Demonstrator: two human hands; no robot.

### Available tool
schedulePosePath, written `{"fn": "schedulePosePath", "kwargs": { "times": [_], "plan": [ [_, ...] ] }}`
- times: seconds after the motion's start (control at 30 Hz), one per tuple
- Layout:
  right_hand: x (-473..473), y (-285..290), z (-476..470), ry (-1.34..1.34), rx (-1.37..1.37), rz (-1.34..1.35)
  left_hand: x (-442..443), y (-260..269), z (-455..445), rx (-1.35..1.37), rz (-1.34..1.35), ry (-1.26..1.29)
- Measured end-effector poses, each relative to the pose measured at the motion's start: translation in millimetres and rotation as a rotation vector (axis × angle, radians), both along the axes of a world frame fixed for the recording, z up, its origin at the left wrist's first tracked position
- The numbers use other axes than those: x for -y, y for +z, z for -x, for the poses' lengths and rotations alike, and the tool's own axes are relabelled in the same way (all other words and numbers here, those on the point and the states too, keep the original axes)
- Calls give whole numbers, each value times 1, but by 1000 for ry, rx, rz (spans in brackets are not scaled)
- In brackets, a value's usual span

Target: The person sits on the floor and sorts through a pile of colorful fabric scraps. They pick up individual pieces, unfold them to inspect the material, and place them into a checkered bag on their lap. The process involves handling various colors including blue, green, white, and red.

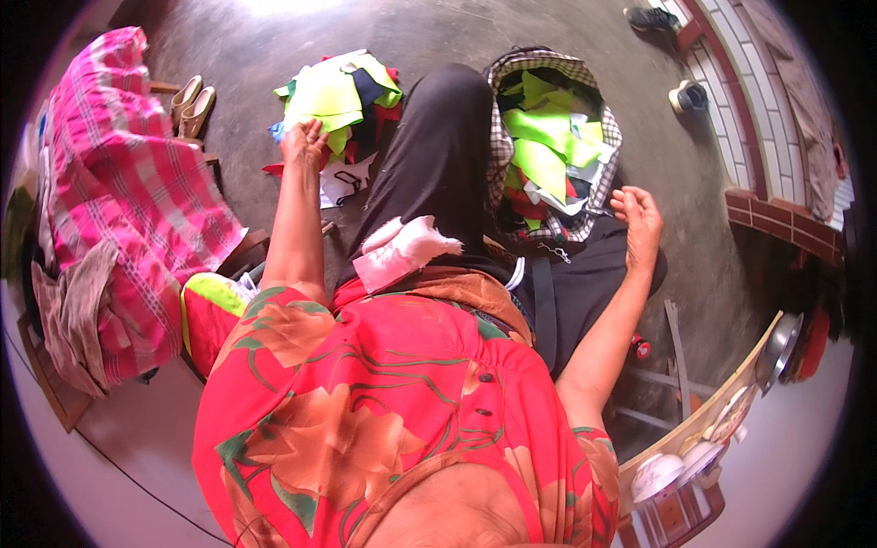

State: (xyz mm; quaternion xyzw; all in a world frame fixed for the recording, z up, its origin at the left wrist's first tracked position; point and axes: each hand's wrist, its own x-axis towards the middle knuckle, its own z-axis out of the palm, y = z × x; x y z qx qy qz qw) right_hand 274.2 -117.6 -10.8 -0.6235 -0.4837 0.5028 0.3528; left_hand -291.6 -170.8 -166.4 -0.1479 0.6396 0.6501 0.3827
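Observation:
My left hand (306, 142) is at the near edge of a heap of fabric scraps on the floor. A bright lime-yellow cloth piece (325, 99) lies on top of that heap; whether my fingers grip its edge or only touch it, I cannot tell. Beside the right rim of a checked fabric bag (608, 133), my right hand (637, 212) is raised with its fingers loosely bent and nothing in them. Inside the bag are lime, white, red and dark fabric scraps (545, 137). A pink and white padded cloth piece (411, 250) rests on my lap.
A pink plaid cloth (130, 198) drapes over something at the left, near a pair of tan shoes (193, 106). Dark shoes (688, 97) lie by a tiled wall base (743, 89). Bowls (658, 476) stand on a wooden surface at lower right.

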Motion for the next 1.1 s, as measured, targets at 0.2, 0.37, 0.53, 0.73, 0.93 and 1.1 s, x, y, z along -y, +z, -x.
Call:
{"fn": "schedulePosePath", "kwargs": {
  "times": [0.2,0.37,0.53,0.73,0.93,1.1],
  "plan": [
    [2,-17,15,247,418,-120,-82,140,-81,-309,-484,-412],
    [1,-24,30,470,560,-42,-146,199,-187,-211,-815,-601],
    [-13,-48,43,696,698,-104,-190,184,-267,27,-759,-803],
    [-47,-102,55,720,792,-280,-199,157,-281,-99,-634,-866],
    [-55,-154,62,697,960,-1,-207,157,-273,-180,-562,-887],
    [-61,-170,59,576,1033,-69,-211,163,-273,-171,-553,-888]
  ]
}}
